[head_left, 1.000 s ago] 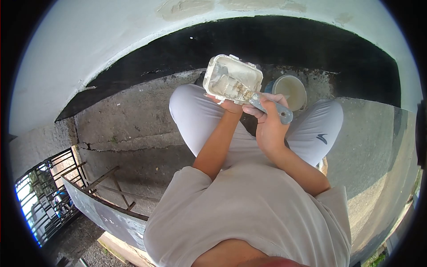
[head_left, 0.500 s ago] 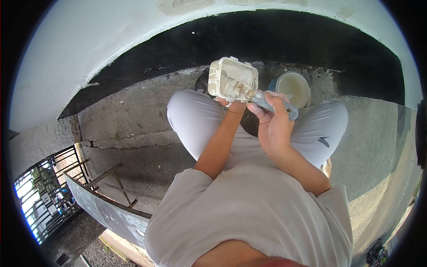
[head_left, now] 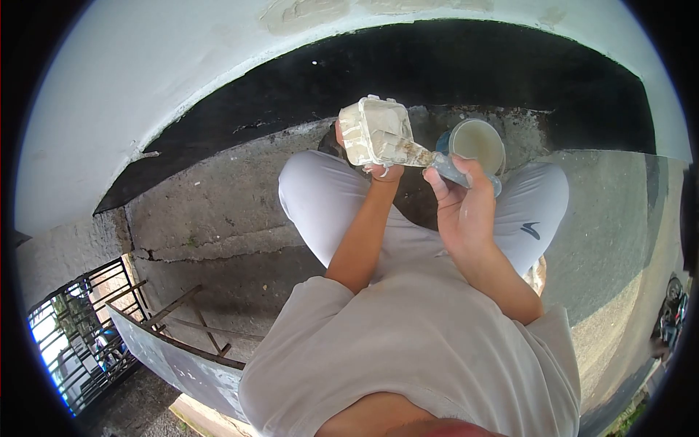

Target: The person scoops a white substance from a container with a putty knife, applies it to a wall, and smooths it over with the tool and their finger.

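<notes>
My left hand (head_left: 384,172) is closed round the underside of a cream-smeared plastic tub (head_left: 354,138), holding it tilted with its mouth towards my right. Pale paste coats the tub's walls and rim. In my right hand (head_left: 466,207) is a putty knife (head_left: 448,170), gripped by its grey-blue handle between thumb and fingers. Its stained blade reaches into the tub's mouth, and its tip is hard to tell from the paste. White paste marks the fingers of my left hand.
A white bucket (head_left: 477,142) stands on the concrete floor beyond my right hand. Ahead rises a wall with a black lower band (head_left: 437,65) and a white upper part (head_left: 204,51). A metal-framed panel (head_left: 175,357) and a barred gate (head_left: 80,335) are at the left.
The tub has tipped further, its mouth turning more to the right. My right hand and the putty knife have shifted right, drawing the blade partly outward.
</notes>
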{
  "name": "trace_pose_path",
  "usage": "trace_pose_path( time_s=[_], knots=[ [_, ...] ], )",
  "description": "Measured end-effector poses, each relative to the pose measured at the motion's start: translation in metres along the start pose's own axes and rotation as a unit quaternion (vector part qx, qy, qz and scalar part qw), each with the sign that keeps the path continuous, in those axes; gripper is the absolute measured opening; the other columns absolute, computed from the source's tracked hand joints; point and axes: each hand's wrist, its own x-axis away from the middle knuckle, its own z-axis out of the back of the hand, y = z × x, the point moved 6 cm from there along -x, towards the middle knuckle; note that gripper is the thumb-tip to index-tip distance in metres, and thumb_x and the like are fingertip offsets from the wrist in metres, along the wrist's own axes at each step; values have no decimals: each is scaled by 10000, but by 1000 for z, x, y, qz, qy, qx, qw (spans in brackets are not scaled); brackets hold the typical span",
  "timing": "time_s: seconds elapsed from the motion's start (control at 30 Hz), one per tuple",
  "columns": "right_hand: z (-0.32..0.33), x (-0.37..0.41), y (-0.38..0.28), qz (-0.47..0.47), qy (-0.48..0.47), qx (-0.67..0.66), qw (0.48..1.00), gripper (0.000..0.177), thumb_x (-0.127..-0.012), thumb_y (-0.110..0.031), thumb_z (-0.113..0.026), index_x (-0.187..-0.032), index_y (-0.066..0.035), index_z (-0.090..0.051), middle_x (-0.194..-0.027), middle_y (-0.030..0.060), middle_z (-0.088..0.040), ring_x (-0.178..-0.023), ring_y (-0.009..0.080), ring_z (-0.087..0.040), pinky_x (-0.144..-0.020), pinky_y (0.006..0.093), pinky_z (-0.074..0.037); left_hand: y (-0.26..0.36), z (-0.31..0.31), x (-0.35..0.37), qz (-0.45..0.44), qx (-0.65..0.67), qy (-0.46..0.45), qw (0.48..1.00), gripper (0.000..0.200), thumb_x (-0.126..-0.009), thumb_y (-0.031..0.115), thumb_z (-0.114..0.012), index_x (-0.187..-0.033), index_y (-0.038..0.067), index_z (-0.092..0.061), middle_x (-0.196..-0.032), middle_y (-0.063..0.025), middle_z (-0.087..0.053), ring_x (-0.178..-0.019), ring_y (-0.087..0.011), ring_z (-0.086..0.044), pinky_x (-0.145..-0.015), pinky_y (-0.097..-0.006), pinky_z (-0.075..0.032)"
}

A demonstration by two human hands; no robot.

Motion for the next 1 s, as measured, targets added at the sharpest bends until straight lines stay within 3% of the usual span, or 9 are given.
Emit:
trace_pose_path(
  time_s=[0.1, 0.17, 0.47, 0.57, 0.63, 0.73, 0.8, 1.0],
  knots=[
    [2, -2, -3, 16, 0, -5, 1000, 190, -898, -83, -665, -1025, 33, -583, -1029, 124, -629, -973, 226, -663, -892, 371, -628, 4, -9, -5, -26, -35, 24, 999, 1172, -683, 771, -778, -1546, 175, -254, -1462, -166, -451, -1288, -363, -539, -1041, -549, -523],
    [6, -5, -4, 20, -6, -8, 1000, 185, -899, -80, -661, -1022, 32, -580, -1013, 123, -635, -949, 225, -668, -879, 359, -632, 11, -26, -7, -45, -51, 12, 998, 1166, -650, 764, -805, -1540, 215, -290, -1482, -139, -443, -1310, -358, -523, -1063, -560, -502],
    [9, -5, -3, 18, 17, -24, 999, 159, -900, -66, -648, -1001, 26, -566, -968, 132, -645, -898, 227, -674, -821, 331, -642, 16, -33, -11, -105, -92, 0, 990, 1103, -717, 761, -755, -1527, 188, -272, -1450, -161, -450, -1301, -363, -524, -1026, -556, -530],
    [11, -12, -3, 23, 14, -18, 999, 156, -900, -70, -643, -1003, 20, -567, -961, 133, -645, -889, 225, -675, -796, 327, -644, 14, -34, -8, -83, -88, 0, 993, 1128, -715, 771, -749, -1545, 169, -279, -1478, -139, -438, -1317, -371, -511, -1063, -562, -498],
    [15, -18, -5, 23, 8, -28, 999, 157, -901, -75, -636, -1012, 15, -569, -957, 131, -647, -884, 222, -675, -773, 324, -645, 2, -23, -4, -18, -31, 1, 999, 1148, -718, 800, -720, -1561, 155, -281, -1508, -123, -422, -1328, -376, -502, -1088, -561, -472],
    [14, -20, -14, 38, -5, -45, 998, 166, -902, -83, -627, -1031, 6, -573, -953, 123, -650, -870, 214, -673, -740, 321, -645, -5, -16, -1, 20, -15, 9, 1000, 1125, -758, 841, -622, -1566, 138, -276, -1524, -130, -408, -1313, -382, -508, -1078, -545, -471],
    [5, -13, -24, 87, -11, -32, 996, 173, -902, -88, -624, -1043, -2, -574, -949, 115, -649, -857, 208, -670, -720, 320, -643, -5, -17, 1, 16, -7, 19, 1000, 1023, -830, 825, -542, -1532, 139, -254, -1452, -188, -451, -1231, -373, -572, -986, -538, -544],
    [12, -23, -32, 119, -43, -17, 992, 200, -918, -130, -626, -1070, -13, -569, -995, 126, -653, -856, 213, -676, -742, 328, -632, 9, -23, 3, 65, -65, 84, 992, 941, -905, 800, -435, -1552, 128, -311, -1529, -151, -413, -1385, -339, -457, -1126, -516, -429]
  ],
)
